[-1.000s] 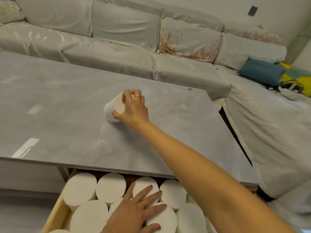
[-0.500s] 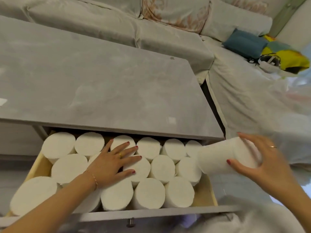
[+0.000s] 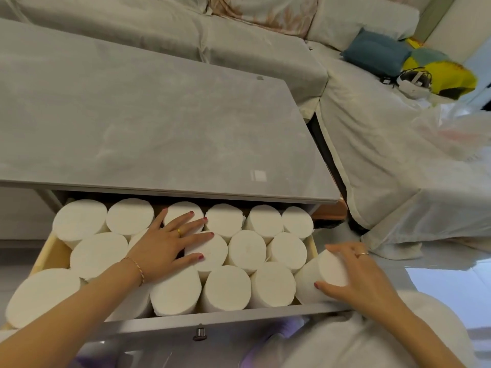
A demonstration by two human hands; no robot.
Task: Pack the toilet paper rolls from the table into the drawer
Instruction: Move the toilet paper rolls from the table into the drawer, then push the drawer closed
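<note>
The right hand (image 3: 356, 277) is wrapped around a toilet paper roll (image 3: 318, 277), which leans with its long axis tilted up and toward the right, its lower end at the near right corner of the drawer (image 3: 47, 256). The left hand (image 3: 170, 245) lies flat with fingers spread on the packed rolls (image 3: 233, 288) standing upright mid-drawer, well left of that corner. The right hand is therefore the nearer one, and seating the roll likely means righting it into the corner gap; the desk (image 3: 159, 123) above shows none left.

Two bare forearms, left hand (image 3: 164, 248) with gold ring, red nail polish, thin braided wrist bracelet, right hand (image 3: 356, 277) with slim gold ring, red nails
</note>
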